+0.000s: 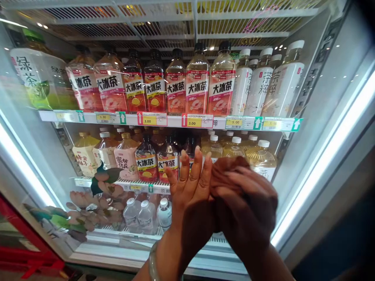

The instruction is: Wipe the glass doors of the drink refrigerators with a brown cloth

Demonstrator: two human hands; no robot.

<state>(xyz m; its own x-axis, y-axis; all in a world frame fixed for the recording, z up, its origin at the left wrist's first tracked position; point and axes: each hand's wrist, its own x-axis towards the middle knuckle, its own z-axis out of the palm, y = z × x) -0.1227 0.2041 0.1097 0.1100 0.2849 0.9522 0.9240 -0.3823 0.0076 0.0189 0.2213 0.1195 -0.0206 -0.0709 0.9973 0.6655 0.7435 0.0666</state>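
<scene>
My left hand is raised in front of the glass door of a drinks cooler, fingers stretched upward and close together, holding nothing. A bracelet sits on its wrist. My right hand is beside it and touching it, fingers curled over a reddish-brown cloth bunched at the fingertips. Both hands cover part of the middle shelf's bottles. I cannot tell whether the cloth touches the glass.
The cooler's top shelf carries iced-tea bottles and white-capped tea bottles above price tags. The middle shelf holds more tea bottles, and water bottles stand below. A flower decal is on the glass. Light strips run along the door frame.
</scene>
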